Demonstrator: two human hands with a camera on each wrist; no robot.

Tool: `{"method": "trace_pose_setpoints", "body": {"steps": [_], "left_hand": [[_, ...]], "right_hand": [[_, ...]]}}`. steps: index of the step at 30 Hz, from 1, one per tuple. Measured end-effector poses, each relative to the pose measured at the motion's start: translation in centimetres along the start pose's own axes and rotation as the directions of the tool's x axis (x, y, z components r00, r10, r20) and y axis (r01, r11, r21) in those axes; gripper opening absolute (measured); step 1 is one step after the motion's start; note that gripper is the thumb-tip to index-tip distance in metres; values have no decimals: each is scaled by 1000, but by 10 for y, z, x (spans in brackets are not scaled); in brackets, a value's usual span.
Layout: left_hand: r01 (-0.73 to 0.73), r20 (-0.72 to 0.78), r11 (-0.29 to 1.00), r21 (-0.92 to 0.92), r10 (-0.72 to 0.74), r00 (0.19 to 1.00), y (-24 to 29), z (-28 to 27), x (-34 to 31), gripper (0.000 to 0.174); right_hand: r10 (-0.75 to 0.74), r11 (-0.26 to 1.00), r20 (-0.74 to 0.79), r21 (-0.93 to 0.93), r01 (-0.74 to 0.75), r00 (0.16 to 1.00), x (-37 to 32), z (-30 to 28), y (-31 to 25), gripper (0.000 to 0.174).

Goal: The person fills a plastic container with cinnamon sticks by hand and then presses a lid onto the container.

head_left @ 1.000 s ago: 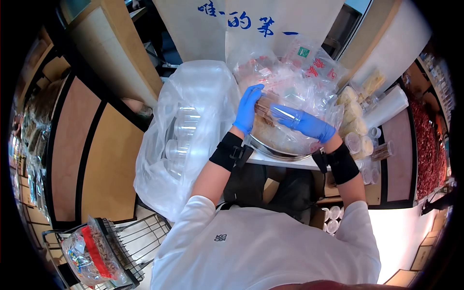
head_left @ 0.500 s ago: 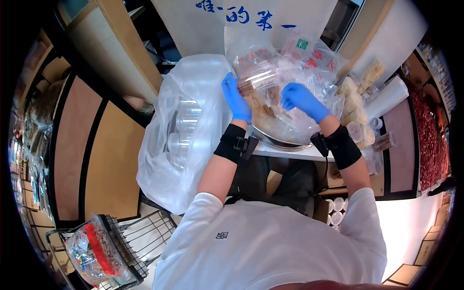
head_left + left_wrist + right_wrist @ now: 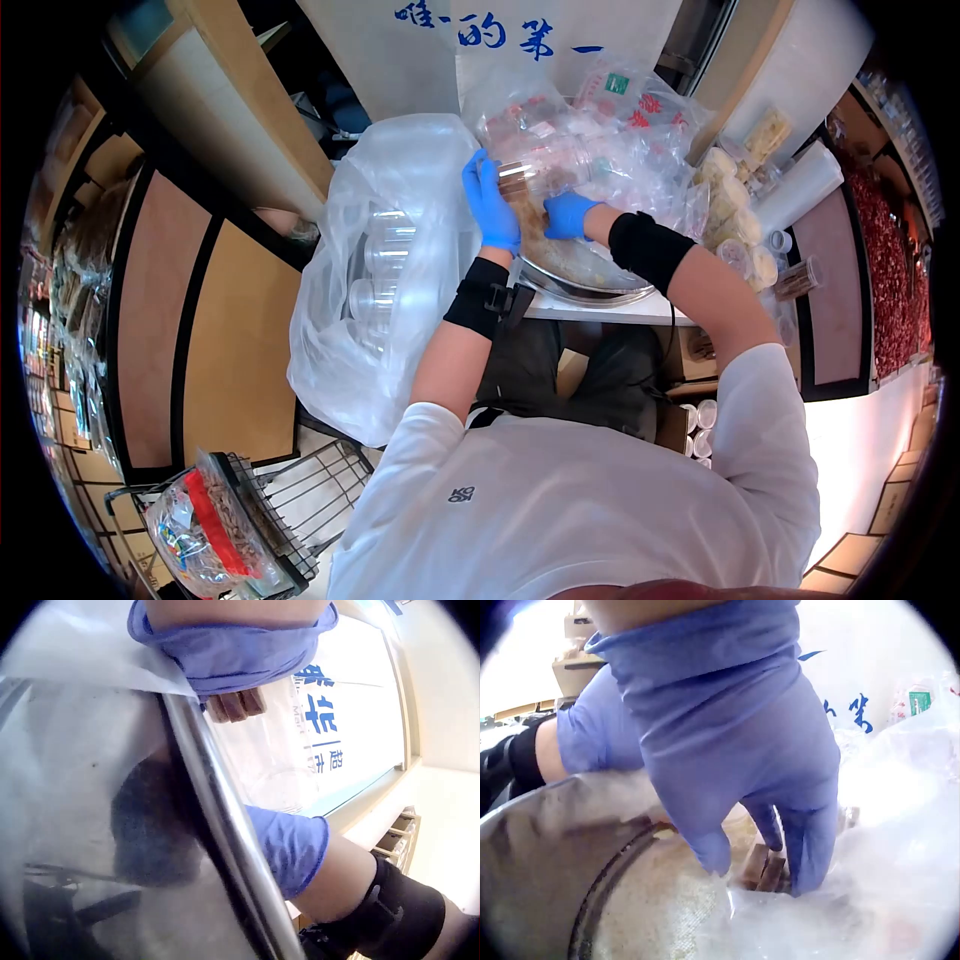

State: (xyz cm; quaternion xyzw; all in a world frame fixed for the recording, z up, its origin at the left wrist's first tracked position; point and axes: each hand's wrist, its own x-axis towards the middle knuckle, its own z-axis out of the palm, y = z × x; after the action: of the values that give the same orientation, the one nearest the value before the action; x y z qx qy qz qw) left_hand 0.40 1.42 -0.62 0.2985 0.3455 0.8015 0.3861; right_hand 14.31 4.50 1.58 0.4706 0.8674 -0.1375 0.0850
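My blue-gloved left hand grips a clear plastic jar at its left end, over a metal basin. The jar lies on its side, with brown sticks visible at the hand end. My right hand, also gloved in blue, reaches down into the basin. In the right wrist view its thumb and fingers close around a few loose brown sticks by the clear plastic bag. The basin's bottom shows wet-looking and tan.
Clear printed bags pile over the basin's back. A large translucent bag of clear jars stands left. On the right are pale packages, a plastic roll and a jar of sticks. A wire cart stands lower left.
My right hand has left the jar, moved over the basin and reached down to the loose sticks. My left hand has shifted slightly left, still holding the jar.
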Motion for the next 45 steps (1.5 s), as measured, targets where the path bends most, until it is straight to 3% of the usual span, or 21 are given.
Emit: {"method": "trace_pose_setpoints", "body": {"steps": [3, 5, 6, 8, 9, 11, 13, 15, 16, 18, 19, 21, 22, 24, 27, 32, 36, 38, 42, 45], "left_hand": [[-11, 24, 999, 31, 10, 1000, -1, -4, 2, 39], [38, 31, 999, -29, -37, 999, 5, -1, -2, 39], [34, 29, 999, -35, -33, 999, 8, 0, -2, 39], [81, 32, 995, -53, -80, 996, 12, 2, -4, 39], [79, 27, 995, -60, -78, 997, 13, 2, -4, 39], [113, 33, 990, -83, -111, 993, 13, 1, -3, 39], [101, 33, 991, -82, -99, 995, 10, -1, -5, 38], [77, 37, 993, -93, -74, 997, 10, 1, -2, 38], [94, 51, 991, -100, -89, 995, 11, 1, -2, 37], [111, 65, 988, -111, -104, 992, 15, 2, -4, 37], [128, 81, 986, -108, -120, 989, 17, 1, -5, 37], [141, 102, 984, -106, -130, 986, 17, 2, -5, 36], [121, 107, 986, -113, -109, 988, 13, 2, -4, 36], [99, 114, 988, -120, -86, 990, 11, 1, -3, 36], [95, 197, 994, -52, -83, 977, 13, 0, -5, 41], [131, 345, 989, -62, -102, 933, 12, 1, -7, 40], [157, 444, 987, -42, -123, 888, 28, 14, -32, 42], [267, 452, 956, -117, -189, 872, 29, 20, -44, 44], [250, 520, 964, -88, -170, 837, 33, 30, -62, 44], [191, 587, 980, -60, -120, 801, 33, 36, -68, 45]], "right_hand": [[-100, 986, -56, -141, 92, 993, 20, 28, 10, 28], [-79, 997, -48, 20, 80, 996, 21, 33, 8, 26], [-81, 997, -48, 13, 82, 996, 15, 28, 6, 26], [-326, 945, -110, -55, 321, 939, -10, 3, -4, 27], [-328, 944, -105, -62, 323, 939, -28, -15, -11, 27], [-252, 899, 155, 404, 171, 955, -70, -57, -21, 26], [-417, 814, 177, 509, 279, 892, -100, -87, -11, 24], [-473, 655, 6, 671, 347, 881, -116, -105, 10, 21], [-475, 666, 17, 660, 347, 880, -120, -112, 27, 21], [-233, 225, -221, 935, 273, 947, -124, -117, 55, 18], [-234, 229, -220, 934, 273, 947, -119, -111, 58, 18], [117, 169, -367, 923, 345, 923, -109, -101, 60, 19], [115, 172, -370, 921, 349, 922, -107, -98, 55, 19], [53, 415, -418, 836, 361, 907, -103, -87, 38, 22], [87, 448, -387, 838, 311, 918, -98, -74, 25, 24], [134, 475, -514, 784, 400, 848, -111, -57, 0, 34], [161, 522, -522, 765, 377, 837, -133, -40, -7, 34], [179, 481, -527, 784, 394, 831, -149, -35, -11, 33], [280, 470, -520, 807, 357, 807, -186, -19, -19, 31], [290, 404, -596, 785, 469, 749, -198, -1, -23, 31]]}}
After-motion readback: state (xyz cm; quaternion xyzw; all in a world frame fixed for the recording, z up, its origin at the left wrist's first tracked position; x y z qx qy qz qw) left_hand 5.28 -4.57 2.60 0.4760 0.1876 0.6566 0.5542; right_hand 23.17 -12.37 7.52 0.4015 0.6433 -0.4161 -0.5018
